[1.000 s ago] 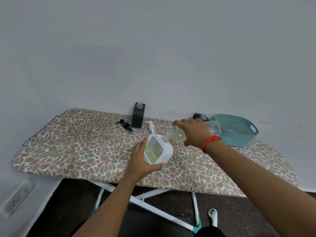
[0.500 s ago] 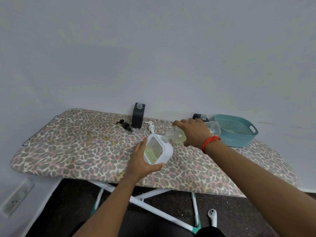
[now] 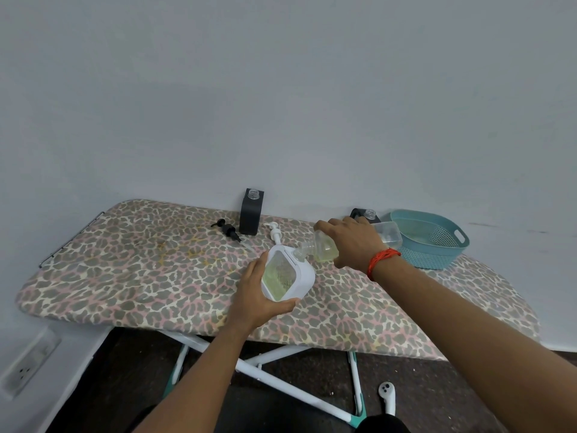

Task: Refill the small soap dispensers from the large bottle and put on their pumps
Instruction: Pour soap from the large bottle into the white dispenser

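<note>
My left hand [image 3: 253,296] holds a white square soap dispenser [image 3: 288,273] tilted, with yellowish liquid showing through its clear window. My right hand [image 3: 352,242] grips the large clear bottle [image 3: 324,250] on its side, its neck set at the dispenser's top opening. A white pump [image 3: 274,232] lies just behind the dispenser. A black dispenser [image 3: 251,211] stands open at the back, with a black pump [image 3: 228,229] lying to its left. A second black dispenser [image 3: 367,214] is partly hidden behind my right hand.
Everything rests on a leopard-print ironing board [image 3: 140,270] against a grey wall. A teal perforated basket [image 3: 431,239] sits at the back right. A white controller [image 3: 387,396] lies on the dark floor below. A wall socket [image 3: 26,367] is low at the left.
</note>
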